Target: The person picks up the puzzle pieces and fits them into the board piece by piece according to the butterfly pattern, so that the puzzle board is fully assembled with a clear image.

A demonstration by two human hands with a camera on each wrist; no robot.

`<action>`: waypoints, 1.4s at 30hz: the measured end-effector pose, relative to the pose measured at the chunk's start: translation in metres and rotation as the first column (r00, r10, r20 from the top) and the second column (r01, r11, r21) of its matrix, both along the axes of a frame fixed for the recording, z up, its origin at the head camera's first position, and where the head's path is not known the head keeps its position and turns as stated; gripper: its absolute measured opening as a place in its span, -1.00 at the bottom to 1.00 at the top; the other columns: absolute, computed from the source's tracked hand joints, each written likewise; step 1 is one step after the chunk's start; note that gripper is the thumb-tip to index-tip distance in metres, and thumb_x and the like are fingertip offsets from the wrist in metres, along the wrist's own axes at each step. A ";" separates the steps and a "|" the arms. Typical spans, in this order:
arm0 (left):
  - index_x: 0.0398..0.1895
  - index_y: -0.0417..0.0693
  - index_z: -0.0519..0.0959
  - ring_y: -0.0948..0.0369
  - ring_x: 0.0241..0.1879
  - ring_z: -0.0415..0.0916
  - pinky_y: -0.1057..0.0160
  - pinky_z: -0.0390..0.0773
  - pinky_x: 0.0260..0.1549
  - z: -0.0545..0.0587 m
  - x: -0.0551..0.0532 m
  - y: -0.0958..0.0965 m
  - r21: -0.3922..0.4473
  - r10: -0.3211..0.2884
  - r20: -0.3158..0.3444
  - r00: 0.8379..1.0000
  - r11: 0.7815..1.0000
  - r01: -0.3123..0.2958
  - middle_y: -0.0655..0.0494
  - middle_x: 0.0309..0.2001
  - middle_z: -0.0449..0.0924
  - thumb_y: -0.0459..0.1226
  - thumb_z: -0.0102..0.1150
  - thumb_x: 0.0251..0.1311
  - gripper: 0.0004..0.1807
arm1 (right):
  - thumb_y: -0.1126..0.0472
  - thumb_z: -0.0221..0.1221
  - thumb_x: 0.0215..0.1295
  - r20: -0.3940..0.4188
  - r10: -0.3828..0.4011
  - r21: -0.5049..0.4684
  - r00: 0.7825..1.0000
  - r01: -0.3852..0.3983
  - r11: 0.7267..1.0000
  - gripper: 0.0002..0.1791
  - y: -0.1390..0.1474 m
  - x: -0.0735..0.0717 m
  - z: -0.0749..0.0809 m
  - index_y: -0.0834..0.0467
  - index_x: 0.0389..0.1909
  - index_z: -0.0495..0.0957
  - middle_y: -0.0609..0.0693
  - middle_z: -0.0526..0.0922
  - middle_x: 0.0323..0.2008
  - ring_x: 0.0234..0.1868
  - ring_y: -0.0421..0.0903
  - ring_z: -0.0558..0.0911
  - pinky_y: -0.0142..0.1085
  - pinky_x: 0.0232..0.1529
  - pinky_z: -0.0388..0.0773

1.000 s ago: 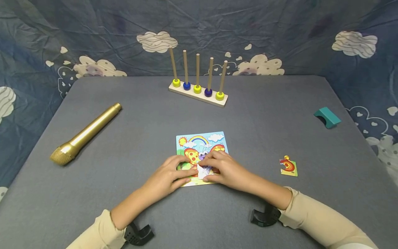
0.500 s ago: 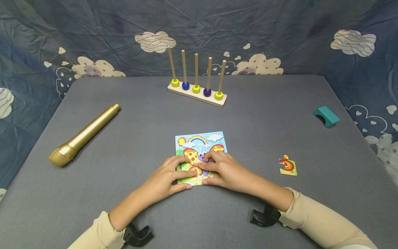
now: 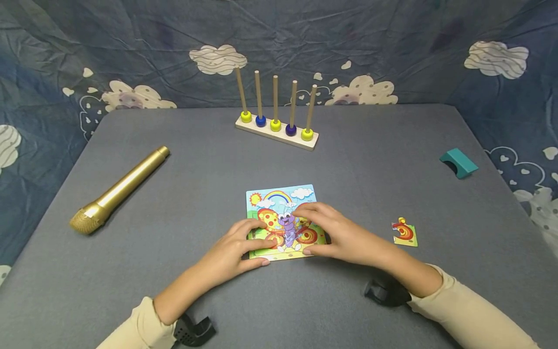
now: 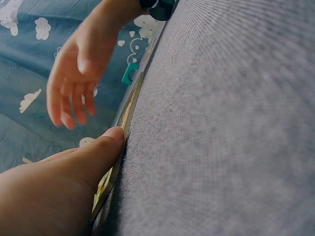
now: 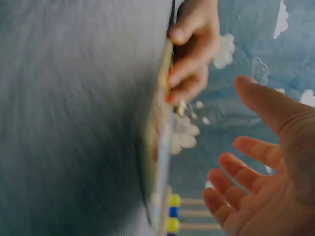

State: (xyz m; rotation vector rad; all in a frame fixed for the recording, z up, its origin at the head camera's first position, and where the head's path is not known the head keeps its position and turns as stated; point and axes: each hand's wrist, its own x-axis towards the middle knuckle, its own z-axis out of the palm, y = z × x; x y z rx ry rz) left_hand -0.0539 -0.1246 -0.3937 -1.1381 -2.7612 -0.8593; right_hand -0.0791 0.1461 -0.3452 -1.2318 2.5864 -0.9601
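Note:
A square jigsaw puzzle with a purple butterfly, a sun and a rainbow lies flat in the middle of the table. My left hand rests on its left side, fingertips on the picture and thumb at the near edge; the left wrist view shows that thumb against the puzzle's rim. Over the right side hovers my right hand, fingers apart and holding nothing, hiding part of the right wing. In the right wrist view its fingers are spread clear of the puzzle. A loose puzzle piece with a red-orange ring lies farther right.
At the back stands a wooden peg rack with yellow and blue beads. A gold microphone lies at left, and a teal arch block sits near the right edge. Grey cloth covers the table; a patterned blue curtain hangs behind.
A pale glinting patch under my right fingers is gone, and the butterfly's lower body now shows there. The right hand has lifted and moved right. My left hand has stayed nearly still.

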 end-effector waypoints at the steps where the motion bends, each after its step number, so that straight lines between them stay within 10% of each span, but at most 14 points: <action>1: -0.04 0.22 0.59 0.14 0.14 0.15 0.11 0.27 0.06 0.000 0.000 0.000 0.002 0.001 0.001 1.000 1.000 -0.001 0.10 0.13 0.29 0.02 0.20 0.04 -0.62 | 0.05 0.31 0.01 -0.015 -0.012 -0.017 1.000 0.011 1.000 -0.29 0.004 0.001 0.004 0.08 0.22 0.29 -0.08 0.27 0.16 0.15 -0.13 0.26 -0.13 0.09 0.27; 11: -0.03 0.21 0.58 0.13 0.17 0.12 0.08 0.29 0.05 0.000 0.002 0.000 -0.002 0.007 0.010 1.000 1.000 -0.007 0.11 0.14 0.28 0.02 0.19 0.05 -0.62 | 0.26 0.47 -0.32 -0.180 -0.233 -0.149 0.956 0.208 0.967 -0.04 0.061 0.016 0.029 0.17 0.24 0.26 0.02 0.29 0.16 0.17 -0.13 0.26 -0.50 0.10 0.15; 23: -0.03 0.22 0.58 0.15 0.17 0.12 0.10 0.29 0.05 -0.001 0.001 0.000 -0.005 0.008 0.008 1.000 1.000 -0.008 0.11 0.14 0.28 0.02 0.19 0.05 -0.62 | 0.58 0.46 -0.62 -0.150 -0.471 -0.209 0.869 0.438 0.874 0.10 0.119 0.033 0.011 0.26 0.21 0.28 -0.05 0.30 0.15 0.16 -0.34 0.22 -0.60 0.08 0.07; 42: -0.03 0.22 0.58 0.12 0.17 0.13 0.08 0.28 0.05 -0.001 0.000 -0.001 -0.008 0.000 0.006 1.000 1.000 0.000 0.11 0.14 0.28 0.02 0.17 0.07 -0.63 | 0.46 0.46 -0.42 0.001 -0.499 -0.133 0.866 0.495 0.859 -0.03 0.159 0.025 -0.028 0.22 0.20 0.29 -0.14 0.37 0.03 0.04 -0.42 0.28 -0.67 -0.01 0.08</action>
